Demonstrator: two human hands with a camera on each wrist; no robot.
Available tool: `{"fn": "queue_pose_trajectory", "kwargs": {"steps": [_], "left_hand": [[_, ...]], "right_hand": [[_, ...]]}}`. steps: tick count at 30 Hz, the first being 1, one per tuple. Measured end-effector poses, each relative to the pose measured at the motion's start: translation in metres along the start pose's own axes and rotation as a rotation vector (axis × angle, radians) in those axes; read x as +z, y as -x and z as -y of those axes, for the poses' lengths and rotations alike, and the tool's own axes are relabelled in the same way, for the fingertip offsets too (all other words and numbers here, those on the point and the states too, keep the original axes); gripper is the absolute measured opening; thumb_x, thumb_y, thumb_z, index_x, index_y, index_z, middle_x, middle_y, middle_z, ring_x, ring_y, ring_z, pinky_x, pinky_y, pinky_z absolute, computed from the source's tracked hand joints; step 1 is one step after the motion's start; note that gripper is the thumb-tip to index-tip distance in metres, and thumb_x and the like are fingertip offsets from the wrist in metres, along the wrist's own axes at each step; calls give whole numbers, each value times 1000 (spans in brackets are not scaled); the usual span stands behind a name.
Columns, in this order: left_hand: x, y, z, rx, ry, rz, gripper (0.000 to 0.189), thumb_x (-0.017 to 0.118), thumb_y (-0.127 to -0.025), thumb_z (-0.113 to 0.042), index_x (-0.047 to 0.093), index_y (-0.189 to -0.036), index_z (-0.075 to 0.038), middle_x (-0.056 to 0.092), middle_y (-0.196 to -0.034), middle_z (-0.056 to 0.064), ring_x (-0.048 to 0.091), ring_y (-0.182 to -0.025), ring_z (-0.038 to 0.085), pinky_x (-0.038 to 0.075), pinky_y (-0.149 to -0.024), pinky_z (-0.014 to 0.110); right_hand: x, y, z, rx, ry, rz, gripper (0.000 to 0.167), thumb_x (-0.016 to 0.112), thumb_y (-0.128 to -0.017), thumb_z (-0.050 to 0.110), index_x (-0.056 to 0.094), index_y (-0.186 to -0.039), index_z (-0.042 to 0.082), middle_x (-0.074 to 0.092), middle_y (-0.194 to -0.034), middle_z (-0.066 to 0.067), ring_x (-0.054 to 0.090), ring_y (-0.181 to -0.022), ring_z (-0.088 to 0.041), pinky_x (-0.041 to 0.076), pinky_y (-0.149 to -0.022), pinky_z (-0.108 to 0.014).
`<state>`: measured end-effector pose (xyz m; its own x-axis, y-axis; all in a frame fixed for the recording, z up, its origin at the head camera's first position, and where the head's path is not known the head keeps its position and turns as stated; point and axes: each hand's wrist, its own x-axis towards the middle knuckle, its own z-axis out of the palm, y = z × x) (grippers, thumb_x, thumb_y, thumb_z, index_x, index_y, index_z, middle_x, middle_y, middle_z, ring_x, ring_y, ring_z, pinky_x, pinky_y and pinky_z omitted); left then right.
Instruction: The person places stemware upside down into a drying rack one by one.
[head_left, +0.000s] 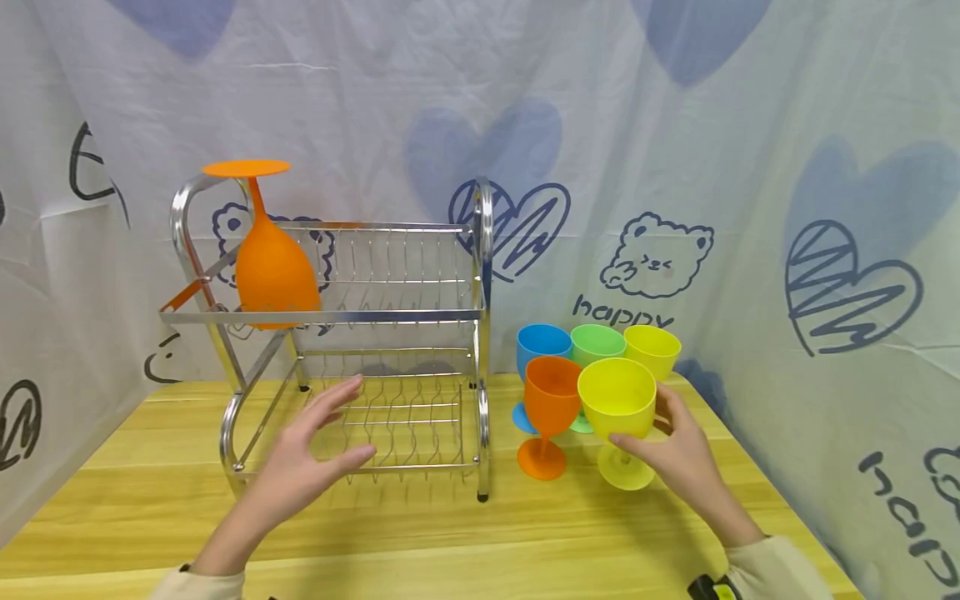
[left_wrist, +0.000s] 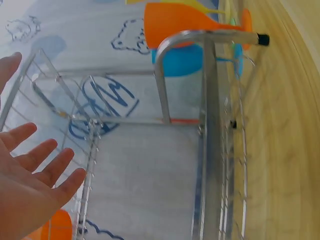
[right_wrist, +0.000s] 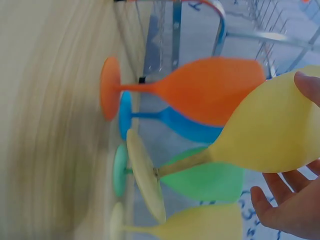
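Note:
My right hand (head_left: 686,458) grips the bowl of a yellow plastic goblet (head_left: 617,400), thumb on the near side and fingers round the far side. In the right wrist view this goblet (right_wrist: 272,130) leans, its foot raised off the tabletop. Just left of it an orange goblet (head_left: 552,396) stands upright. My left hand (head_left: 300,458) is held in front of the lower tier of a metal dish rack (head_left: 375,317), fingers and thumb spread with nothing between them. Upside down at the left of the upper tier sits another orange goblet (head_left: 273,271).
Behind the held goblet stand a blue goblet (head_left: 542,343), a green goblet (head_left: 597,342) and a second yellow goblet (head_left: 654,352), in a row. A patterned curtain (head_left: 375,100) surrounds the wooden table (head_left: 420,542) at the back and sides.

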<state>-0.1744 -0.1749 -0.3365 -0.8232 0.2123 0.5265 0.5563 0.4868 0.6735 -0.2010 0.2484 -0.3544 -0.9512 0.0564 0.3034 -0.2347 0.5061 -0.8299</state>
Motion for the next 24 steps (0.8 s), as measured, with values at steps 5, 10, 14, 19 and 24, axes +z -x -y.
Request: {"fn": "queue_pose_trajectory", "kwargs": {"steps": [5, 10, 14, 19, 24], "left_hand": [[11, -7, -7, 5, 17, 15, 72, 78, -82, -15, 44, -145, -13, 44, -146, 6, 47, -125, 29, 40, -102, 48], [25, -11, -12, 12, 45, 43, 73, 79, -80, -17, 44, -145, -12, 45, -146, 7, 46, -126, 30, 39, -102, 55], [39, -13, -15, 34, 63, 65, 73, 80, -80, -18, 45, -143, -11, 46, -144, 8, 47, -126, 31, 40, -101, 55], [55, -16, -19, 41, 95, 103, 73, 80, -80, -20, 45, -143, -10, 46, -144, 8, 47, -126, 30, 41, -101, 54], [67, -19, -24, 36, 133, 136, 75, 80, -80, -22, 44, -144, -12, 44, -146, 7, 45, -127, 29, 40, -102, 54]], "right_hand": [[9, 6, 14, -71, 22, 5, 84, 83, -76, 17, 36, -143, 0, 44, -138, -19, 43, -121, -37, 35, -102, -59], [20, 10, 26, -150, 22, 10, 83, 84, -74, 12, 38, -142, 1, 44, -138, -18, 42, -122, -35, 37, -98, -58], [29, 10, 31, -209, 31, 27, 82, 86, -72, 11, 41, -141, 1, 46, -136, -17, 44, -119, -33, 40, -97, -57], [42, 10, 33, -279, 76, 44, 83, 90, -67, 14, 46, -137, 4, 52, -127, -13, 49, -112, -28, 45, -92, -53], [54, 13, 37, -354, 94, 74, 85, 91, -64, 13, 47, -137, 7, 52, -123, -9, 50, -108, -25, 47, -89, -51]]}}
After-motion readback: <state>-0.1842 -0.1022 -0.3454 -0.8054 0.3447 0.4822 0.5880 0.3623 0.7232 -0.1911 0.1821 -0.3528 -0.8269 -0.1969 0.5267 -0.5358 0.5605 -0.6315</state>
